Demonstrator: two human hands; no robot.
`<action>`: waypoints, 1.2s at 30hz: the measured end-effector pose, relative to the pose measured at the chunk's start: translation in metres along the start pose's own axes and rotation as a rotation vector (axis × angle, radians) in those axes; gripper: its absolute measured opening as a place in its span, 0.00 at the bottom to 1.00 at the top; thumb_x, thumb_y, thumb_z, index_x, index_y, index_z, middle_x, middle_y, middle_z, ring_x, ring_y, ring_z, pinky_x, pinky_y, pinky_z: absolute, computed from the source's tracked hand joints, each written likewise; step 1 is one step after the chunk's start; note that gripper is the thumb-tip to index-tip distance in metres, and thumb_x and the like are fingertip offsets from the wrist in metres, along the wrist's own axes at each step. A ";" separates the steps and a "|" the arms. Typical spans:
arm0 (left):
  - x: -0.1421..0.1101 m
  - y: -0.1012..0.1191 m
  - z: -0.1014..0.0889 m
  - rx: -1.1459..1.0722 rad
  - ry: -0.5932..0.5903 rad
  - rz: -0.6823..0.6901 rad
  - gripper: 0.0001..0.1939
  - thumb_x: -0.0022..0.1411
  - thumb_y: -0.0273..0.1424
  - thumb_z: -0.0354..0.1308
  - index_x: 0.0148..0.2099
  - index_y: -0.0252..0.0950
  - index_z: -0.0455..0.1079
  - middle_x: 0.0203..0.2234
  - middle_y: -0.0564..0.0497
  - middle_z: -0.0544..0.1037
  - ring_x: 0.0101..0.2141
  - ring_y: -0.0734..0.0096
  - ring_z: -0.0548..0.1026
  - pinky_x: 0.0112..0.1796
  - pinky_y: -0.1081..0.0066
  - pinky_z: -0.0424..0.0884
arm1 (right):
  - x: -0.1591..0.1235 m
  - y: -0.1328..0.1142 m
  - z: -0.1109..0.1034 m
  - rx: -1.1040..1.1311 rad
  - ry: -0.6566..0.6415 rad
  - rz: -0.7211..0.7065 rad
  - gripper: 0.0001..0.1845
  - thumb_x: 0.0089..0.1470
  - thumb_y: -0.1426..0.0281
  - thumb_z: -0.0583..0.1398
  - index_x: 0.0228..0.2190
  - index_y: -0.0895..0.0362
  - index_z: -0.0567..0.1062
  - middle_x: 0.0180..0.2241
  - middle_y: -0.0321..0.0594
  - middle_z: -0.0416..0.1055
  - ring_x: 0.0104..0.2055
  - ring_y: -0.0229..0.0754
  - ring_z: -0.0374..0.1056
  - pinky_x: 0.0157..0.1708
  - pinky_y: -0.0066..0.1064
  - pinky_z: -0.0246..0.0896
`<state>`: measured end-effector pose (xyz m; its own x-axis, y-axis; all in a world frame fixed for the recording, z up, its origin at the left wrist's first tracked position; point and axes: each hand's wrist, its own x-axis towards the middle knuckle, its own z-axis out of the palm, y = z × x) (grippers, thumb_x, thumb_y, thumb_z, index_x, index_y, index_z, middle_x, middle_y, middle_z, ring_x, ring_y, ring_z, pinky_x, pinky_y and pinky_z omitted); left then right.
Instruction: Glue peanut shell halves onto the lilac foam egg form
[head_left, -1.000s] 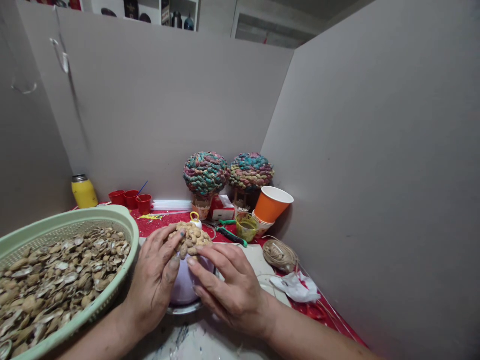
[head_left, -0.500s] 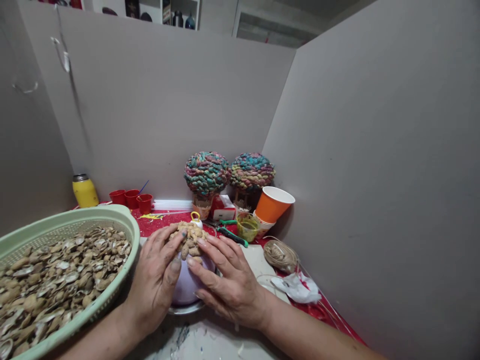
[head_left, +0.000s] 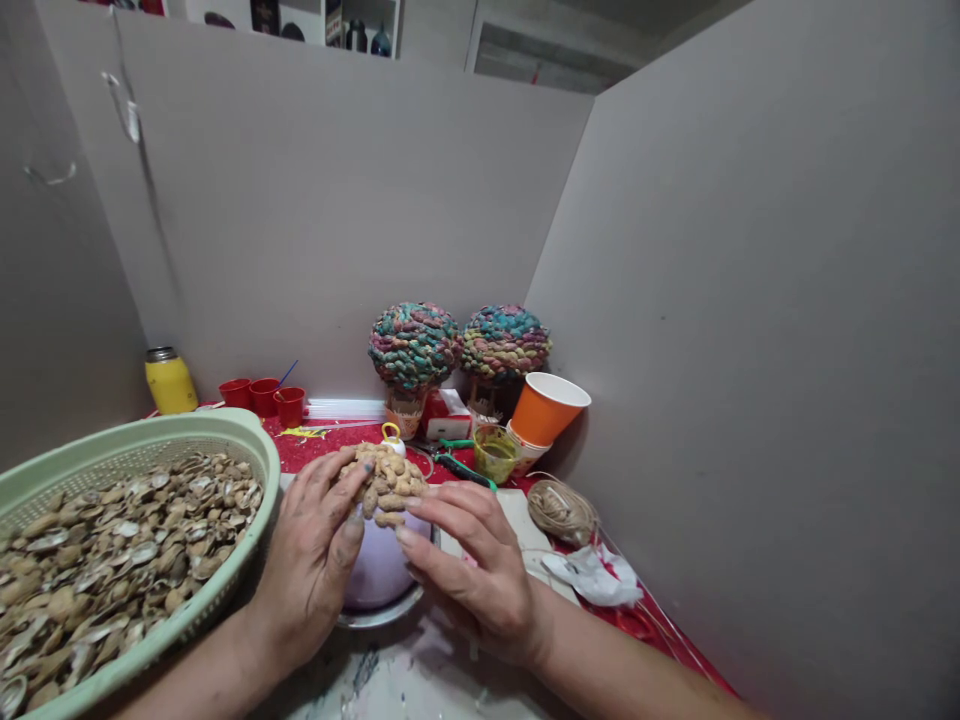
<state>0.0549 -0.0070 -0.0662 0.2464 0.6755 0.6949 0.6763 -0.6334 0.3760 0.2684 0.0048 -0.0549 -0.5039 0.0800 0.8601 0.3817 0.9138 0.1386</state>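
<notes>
Between the loosely curved, spread left hand [head_left: 309, 555] and parted-fingered right hand [head_left: 480, 568], peanut shells [head_left: 394, 478] cap a lilac ball [head_left: 377, 565].

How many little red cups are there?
3: the left cup, nearest the yellow bottle; the middle cup beside it; the right cup, slightly nearer the camera. Others could hide behind the green basket.

Your lavender ball [head_left: 379, 572] sits in a silver-rimmed dish [head_left: 375, 619], directly in front of you. Tan peanut shells [head_left: 391, 484] cap its crown, tightly packed; lowest visible one roughly horizontal. Near side below: bare, smooth.
</notes>
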 end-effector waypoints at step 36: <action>0.000 0.000 0.000 -0.006 -0.016 -0.009 0.23 0.73 0.40 0.37 0.65 0.46 0.57 0.62 0.47 0.64 0.61 0.57 0.59 0.61 0.47 0.51 | 0.026 -0.016 0.003 0.261 -0.077 0.536 0.09 0.57 0.77 0.61 0.40 0.55 0.72 0.34 0.38 0.74 0.34 0.41 0.68 0.36 0.34 0.64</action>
<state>0.0554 -0.0070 -0.0663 0.2518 0.6871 0.6815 0.6746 -0.6295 0.3854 0.2471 -0.0065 -0.0358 -0.3525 0.5762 0.7374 0.3998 0.8052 -0.4381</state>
